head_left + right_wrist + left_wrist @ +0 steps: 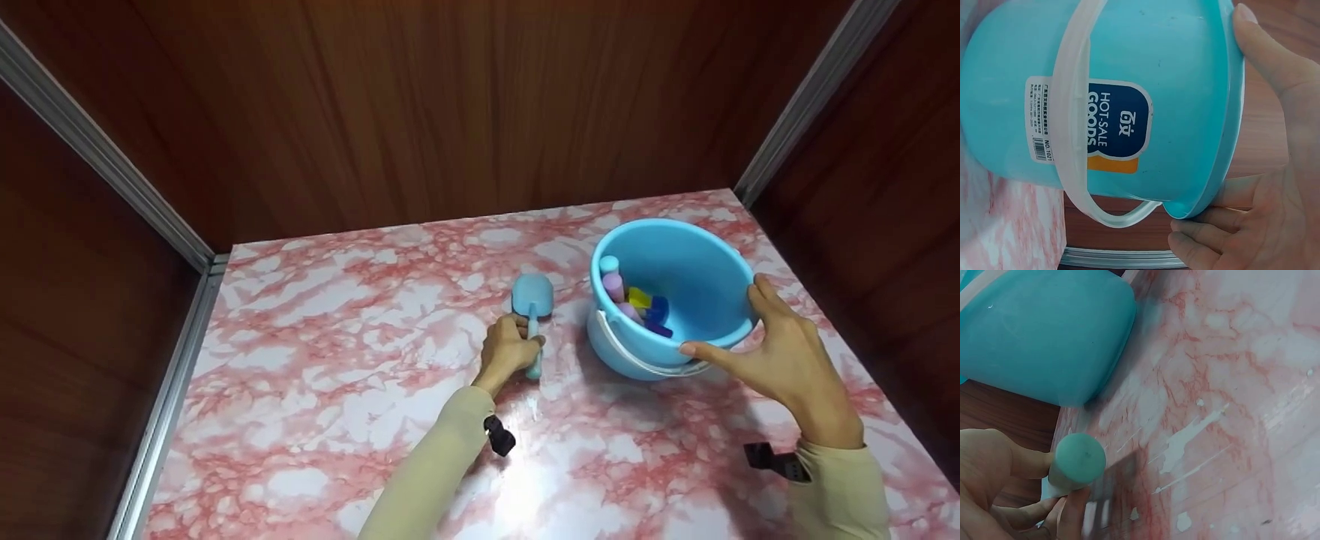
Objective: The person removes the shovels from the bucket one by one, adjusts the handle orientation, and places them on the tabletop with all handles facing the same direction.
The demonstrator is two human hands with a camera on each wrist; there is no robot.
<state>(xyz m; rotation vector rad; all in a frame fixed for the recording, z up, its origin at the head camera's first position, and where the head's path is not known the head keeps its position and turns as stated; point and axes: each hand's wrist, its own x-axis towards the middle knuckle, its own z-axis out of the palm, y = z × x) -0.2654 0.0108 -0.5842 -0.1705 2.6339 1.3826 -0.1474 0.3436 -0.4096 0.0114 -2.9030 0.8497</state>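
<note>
A light blue toy shovel (532,295) lies on or just above the marbled tabletop, its blade pointing to the far wall. My left hand (508,349) grips it by the handle, and the handle's round green end (1080,458) shows in the left wrist view. To the right is a blue bucket (697,270), tilted slightly. My right hand (787,360) holds its rim, thumb on the near side and fingers on the right. Inside the bucket lie several toy pieces with lilac handles (613,286), plus yellow (639,298) and dark blue (659,309) parts, partly hidden by one another.
Dark wood panels (420,112) close off the back and both sides, with metal strips (814,97) at the corners. A white bail handle (1072,107) hangs against the bucket's side, across its label. The red-and-white tabletop (322,360) extends left of the shovel.
</note>
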